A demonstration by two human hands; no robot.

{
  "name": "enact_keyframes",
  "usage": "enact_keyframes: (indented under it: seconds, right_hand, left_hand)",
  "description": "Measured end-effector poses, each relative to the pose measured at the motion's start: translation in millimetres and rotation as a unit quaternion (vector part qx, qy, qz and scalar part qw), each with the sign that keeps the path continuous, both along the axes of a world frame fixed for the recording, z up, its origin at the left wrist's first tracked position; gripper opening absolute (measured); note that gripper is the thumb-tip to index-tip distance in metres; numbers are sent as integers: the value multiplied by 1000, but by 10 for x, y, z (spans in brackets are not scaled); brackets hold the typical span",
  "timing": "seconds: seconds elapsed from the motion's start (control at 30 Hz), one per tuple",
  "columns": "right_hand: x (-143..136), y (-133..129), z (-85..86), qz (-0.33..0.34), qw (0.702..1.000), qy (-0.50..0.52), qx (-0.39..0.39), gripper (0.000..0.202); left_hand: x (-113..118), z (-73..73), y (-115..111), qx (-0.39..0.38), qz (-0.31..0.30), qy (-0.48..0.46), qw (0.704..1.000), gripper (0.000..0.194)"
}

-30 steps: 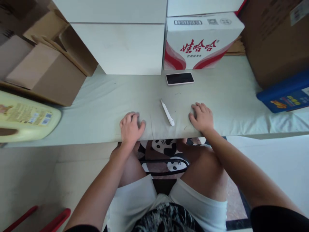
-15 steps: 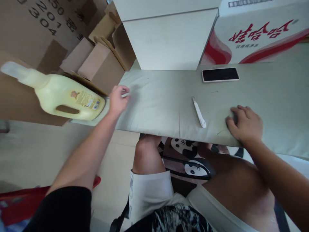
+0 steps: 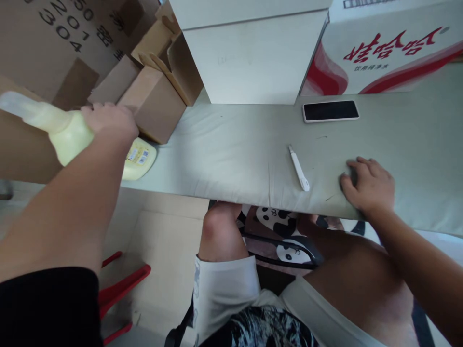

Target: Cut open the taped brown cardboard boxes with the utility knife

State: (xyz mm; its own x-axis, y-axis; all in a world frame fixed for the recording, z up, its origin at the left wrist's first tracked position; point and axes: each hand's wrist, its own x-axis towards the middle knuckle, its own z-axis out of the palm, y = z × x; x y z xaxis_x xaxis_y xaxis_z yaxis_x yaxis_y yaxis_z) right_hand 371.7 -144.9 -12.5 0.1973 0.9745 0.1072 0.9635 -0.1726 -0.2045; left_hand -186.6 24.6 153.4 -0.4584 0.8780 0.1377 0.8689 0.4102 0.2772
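Observation:
My left hand [image 3: 110,120] reaches across a pale yellow jug-like bottle [image 3: 139,161] at the left end of the table, covering its middle. Its knuckles are bent at the edge of an opened cardboard box, and the fingertips are hidden, so I cannot see what they hold. My right hand [image 3: 371,185] rests on the cloth near the front edge, fingers loosely bent and apart, holding nothing. Left of it lies a slim white pen-shaped tool [image 3: 298,168] with a narrow tip. Farther back is a phone [image 3: 331,111], its screen dark.
Small brown cardboard boxes [image 3: 155,101] stand at the left behind the bottle. A tall white box [image 3: 253,62] and a red-and-white printed carton [image 3: 383,58] line the back of the green cloth-covered table [image 3: 235,149]. Red legs [image 3: 125,284] show on the floor below left.
My left hand, which pinched a small white piece above the table, has moved left over the bottle to the box. That piece is out of sight now. My right hand has stayed put.

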Motion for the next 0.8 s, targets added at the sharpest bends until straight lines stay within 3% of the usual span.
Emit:
enact_keyframes:
  seconds: [0.13, 0.3, 0.37, 0.47, 0.6, 0.7, 0.8]
  right_hand:
    - [2, 5, 4, -1, 1000, 3, -1, 69]
    - [36, 14, -17, -2, 1000, 3, -5, 61]
    - [47, 17, -34, -2, 1000, -1, -3, 61]
    - [52, 24, -60, -6, 1000, -12, 8, 64]
    - [39, 24, -62, -5, 1000, -17, 8, 65]
    - [20, 16, -26, -3, 1000, -9, 4, 66]
    - [5, 7, 21, -4, 1000, 3, 0, 63]
  left_hand:
    - [-46, -12, -52, 0, -35, 69, 997, 19]
    - [-131, 88, -179, -57, -200, 204, 957, 34]
    - [-118, 92, -154, -61, -245, 185, 950, 40]
    - [30, 37, -41, -18, -308, 76, 948, 24]
    - [566, -42, -17, 16, -400, -35, 916, 16]
    - [1168, -21, -253, 49, -465, -64, 881, 15]
    - [1714, 111, -583, 41, -504, -35, 862, 19]
